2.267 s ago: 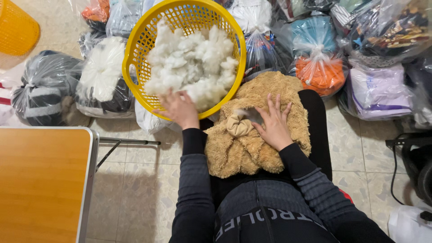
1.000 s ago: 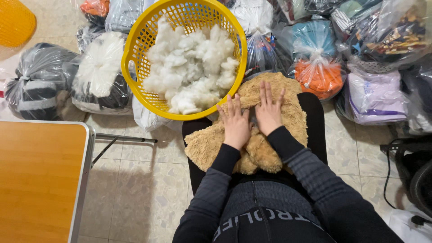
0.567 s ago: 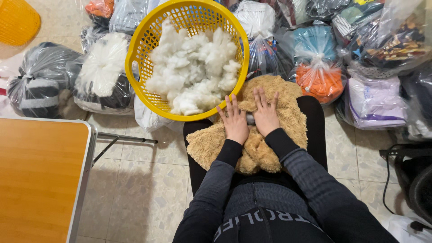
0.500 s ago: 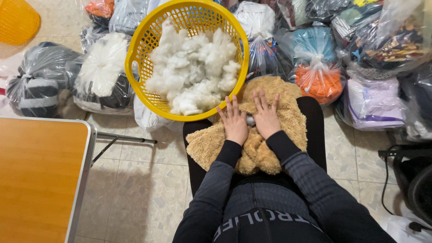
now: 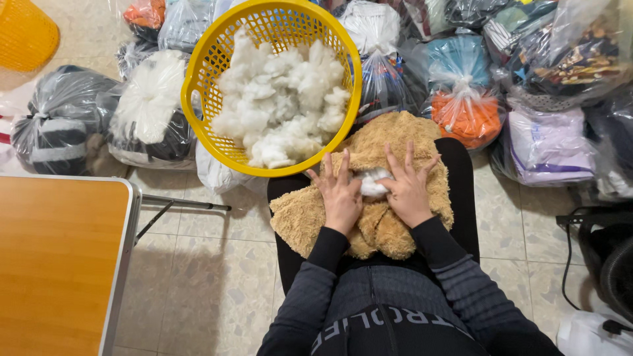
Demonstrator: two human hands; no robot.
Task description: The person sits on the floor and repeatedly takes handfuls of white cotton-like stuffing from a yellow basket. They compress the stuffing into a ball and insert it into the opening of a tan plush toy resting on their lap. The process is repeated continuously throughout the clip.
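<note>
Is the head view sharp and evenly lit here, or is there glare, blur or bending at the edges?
Head view: even, soft light; both hands and the plush toy are sharp; glare streaks on the plastic bags; only faint shadow under the table; straight edges bow slightly toward the corners.

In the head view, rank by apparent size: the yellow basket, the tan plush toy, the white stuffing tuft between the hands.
1. Yellow basket and tan plush toy: similar spread, and the toy lies nearer the camera, so unranked.
2. White stuffing tuft: clearly smallest.
</note>
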